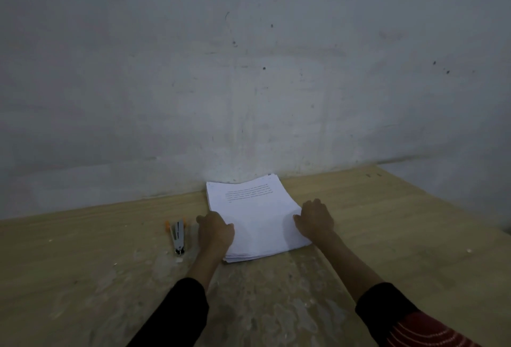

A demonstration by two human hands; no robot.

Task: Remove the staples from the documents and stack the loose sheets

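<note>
A: Hands?
B: Left hand [215, 232] and right hand [316, 222], forearms outstretched, fingers curled, grip the paper stack [257, 216] by its side edges.
A: Stack position?
B: Flat on the bench [392, 225], mid far edge.

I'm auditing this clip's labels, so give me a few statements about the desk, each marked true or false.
1. The paper stack lies on the wooden table. True.
2. The staple remover sits on top of the stack. False: it lies on the table, left of the left hand.
3. The right hand is at the stack's right edge. True.
4. The top sheet is blank. False: it bears printed lines near its far end.
</note>
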